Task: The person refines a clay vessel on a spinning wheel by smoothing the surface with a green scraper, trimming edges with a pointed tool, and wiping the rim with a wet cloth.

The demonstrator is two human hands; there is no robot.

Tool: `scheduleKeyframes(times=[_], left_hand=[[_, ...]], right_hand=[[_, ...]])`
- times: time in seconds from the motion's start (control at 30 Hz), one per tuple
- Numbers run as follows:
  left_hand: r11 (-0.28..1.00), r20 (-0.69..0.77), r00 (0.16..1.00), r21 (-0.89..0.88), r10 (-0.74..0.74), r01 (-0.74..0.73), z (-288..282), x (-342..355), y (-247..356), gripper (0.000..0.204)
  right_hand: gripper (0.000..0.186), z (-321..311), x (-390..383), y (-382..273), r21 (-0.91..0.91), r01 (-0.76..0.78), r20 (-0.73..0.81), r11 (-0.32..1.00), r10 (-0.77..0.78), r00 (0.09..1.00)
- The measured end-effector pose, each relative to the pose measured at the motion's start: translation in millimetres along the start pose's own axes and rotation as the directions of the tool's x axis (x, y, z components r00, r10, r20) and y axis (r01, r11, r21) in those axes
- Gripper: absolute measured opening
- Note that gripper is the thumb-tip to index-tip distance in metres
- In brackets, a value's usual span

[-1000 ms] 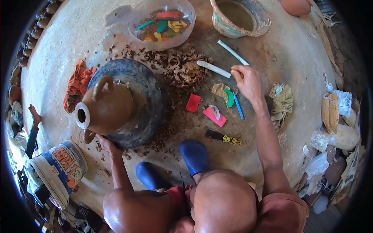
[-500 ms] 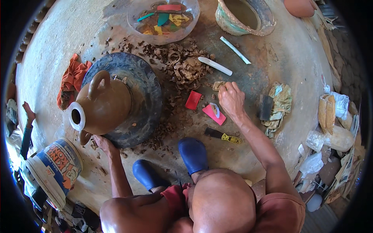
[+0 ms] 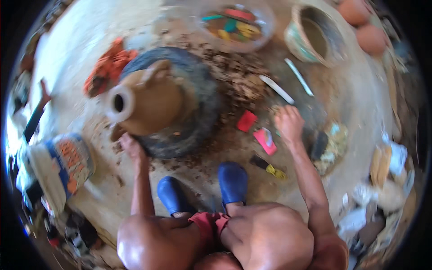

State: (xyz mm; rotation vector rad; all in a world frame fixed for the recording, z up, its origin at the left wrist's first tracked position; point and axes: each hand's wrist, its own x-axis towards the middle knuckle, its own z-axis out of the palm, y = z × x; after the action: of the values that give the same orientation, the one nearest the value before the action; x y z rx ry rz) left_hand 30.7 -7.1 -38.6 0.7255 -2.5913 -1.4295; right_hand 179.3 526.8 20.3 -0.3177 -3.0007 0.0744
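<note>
Steadying clay jug (image 3: pixel 150 103) on tyre ring (image 3: pixel 202 96) with your left hand (image 3: pixel 128 145), open at base. Right hand (image 3: pixel 288 122) loosely curled, empty as far as I can tell, well right of jug, nearer red card (image 3: pixel 246 120). Jug's neck points left.

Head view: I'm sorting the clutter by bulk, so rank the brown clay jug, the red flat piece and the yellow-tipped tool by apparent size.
1. brown clay jug, by far largest.
2. and 3. red flat piece and yellow-tipped tool: look alike, blurred; unranked.
</note>
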Motion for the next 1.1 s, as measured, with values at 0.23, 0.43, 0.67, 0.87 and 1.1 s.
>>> scheduleKeyframes(times=[0.23, 0.43, 0.67, 0.87, 1.1], left_hand=[[0.997, -0.074, 0.995, 0.019, 0.07, -0.069, 6.3, 5.6, 33.6, 0.044], [0.993, 0.038, 0.997, 0.092, 0.065, -0.069, -4.7, 36.5, 32.6, 0.059], [0.983, 0.33, 0.926, -0.07, 0.186, -0.172, 3.1, 107.6, 33.8, 0.048], [0.97, 0.461, 0.869, 0.064, 0.179, -0.234, 28.1, 134.7, 112.0, 0.065], [0.95, 0.517, 0.823, 0.057, 0.236, -0.308, 36.3, 154.3, 134.7, 0.069]], right_hand=[[0.022, -16.2, -11.0, 23.1, 0.349, -0.233, -0.004, 0.908, 0.25, 0.968], [0.026, -87.2, 1.4, -2.0, 0.821, -0.485, 0.262, 0.301, 0.556, 0.789], [0.037, -144.0, 88.8, -110.1, 0.991, -0.086, 0.063, 0.105, 0.209, 0.976], [0.026, -185.3, 135.6, -170.4, 0.974, 0.009, -0.022, 0.228, 0.054, 0.998], [0.019, -198.9, 179.3, -235.4, 0.923, 0.068, -0.036, 0.379, -0.09, 0.995]])
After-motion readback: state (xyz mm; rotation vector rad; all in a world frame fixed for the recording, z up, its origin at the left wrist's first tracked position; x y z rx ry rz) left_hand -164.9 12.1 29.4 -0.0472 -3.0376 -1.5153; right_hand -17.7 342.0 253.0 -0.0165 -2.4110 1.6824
